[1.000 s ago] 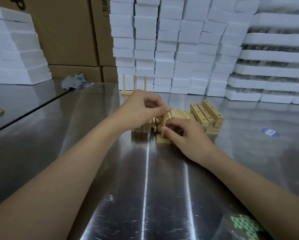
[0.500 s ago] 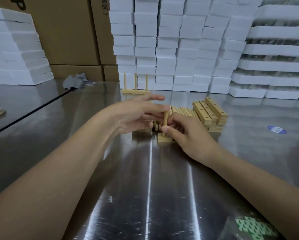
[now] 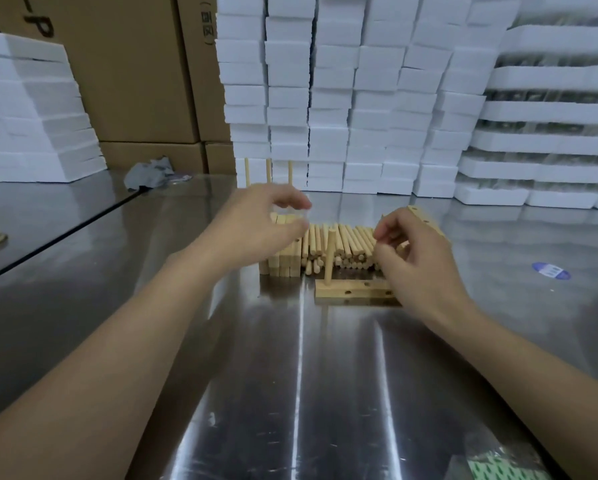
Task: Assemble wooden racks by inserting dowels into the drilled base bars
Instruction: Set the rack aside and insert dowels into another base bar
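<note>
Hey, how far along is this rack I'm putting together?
Done: a three-dowel rack stands at the back, and one dowel stands upright in the base bar in front. In hand: nothing clear. The left hand hangs open over the stacked bars; the right hand covers the bar's right end, its grip unclear. Left: at least two empty holes in this bar, plus the dowel pile behind it.

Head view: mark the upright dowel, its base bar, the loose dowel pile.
upright dowel (image 3: 330,254), head view, mid-shaft.
base bar (image 3: 336,289), head view, top face beside the dowel.
loose dowel pile (image 3: 351,242), head view, middle of the pile.
</note>
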The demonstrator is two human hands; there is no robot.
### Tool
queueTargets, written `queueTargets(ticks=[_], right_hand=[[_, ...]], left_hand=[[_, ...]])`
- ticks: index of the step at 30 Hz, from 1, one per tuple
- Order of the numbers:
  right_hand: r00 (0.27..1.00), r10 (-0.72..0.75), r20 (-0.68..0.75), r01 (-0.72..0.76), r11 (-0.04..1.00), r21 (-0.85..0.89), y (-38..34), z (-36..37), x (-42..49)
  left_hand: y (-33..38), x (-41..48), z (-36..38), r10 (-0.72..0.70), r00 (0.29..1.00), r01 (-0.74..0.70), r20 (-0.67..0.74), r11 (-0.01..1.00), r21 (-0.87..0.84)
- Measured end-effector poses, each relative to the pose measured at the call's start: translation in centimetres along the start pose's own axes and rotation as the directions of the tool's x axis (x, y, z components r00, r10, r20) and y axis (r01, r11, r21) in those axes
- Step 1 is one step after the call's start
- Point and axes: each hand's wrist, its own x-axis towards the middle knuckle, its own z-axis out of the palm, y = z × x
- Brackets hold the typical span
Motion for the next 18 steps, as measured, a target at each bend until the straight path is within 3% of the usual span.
queueTargets(ticks=[3, 6, 14, 18], right_hand=[[0.999, 0.032, -0.001, -0.032, 0.999, -0.027, 0.3, -0.2, 0.1], [0.999, 0.032, 0.024, -0.032, 0.999, -0.025, 0.1, 0.0, 0.0], [0.997, 0.055, 0.061, -0.054, 0.998, -0.025, 0.0, -0.1, -0.1], [0.997, 0.053, 0.059, -0.051, 0.998, -0.039, 0.1, -0.1, 0.0]], left_hand=[[-0.3, -0.4, 0.8, -0.033, 0.984, 0.002, 0.176, 0.984, 0.176], [-0.5, -0.5, 1.7, -0.015, 0.972, -0.056, 0.233, 0.954, 0.296], [-0.5, -0.7, 3.1, 0.116, 0.984, -0.167, 0.135, 0.862, 0.479], [-0.2, -0.9, 3.4, 0.184, 0.983, -0.168, 0.011, 0.871, 0.462]])
